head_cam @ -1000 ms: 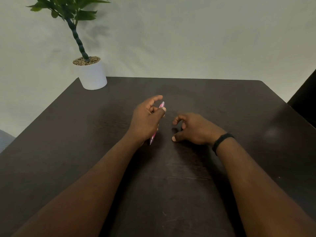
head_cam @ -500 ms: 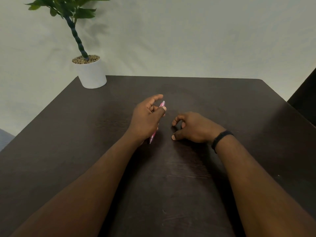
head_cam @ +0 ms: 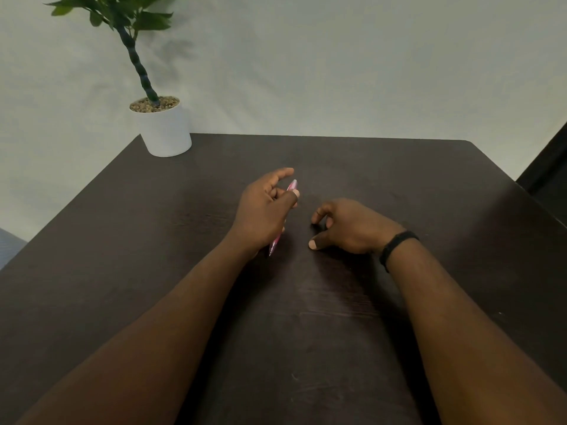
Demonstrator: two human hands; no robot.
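A pink pen (head_cam: 292, 187) is held in my left hand (head_cam: 264, 211) over the middle of the dark table (head_cam: 429, 191). My thumb pins it against my curled fingers, and my index finger sticks out straight above it. The pen's top end shows past the thumb and its tip pokes out below the palm; the hand hides the rest. My right hand (head_cam: 349, 225) rests on the table just to the right, fingers loosely curled and holding nothing. A black band (head_cam: 395, 245) sits on its wrist.
A white pot (head_cam: 167, 133) with a green plant (head_cam: 122, 13) stands on the table's far left corner. A pale wall lies behind the table. A dark object (head_cam: 549, 170) stands at the right edge.
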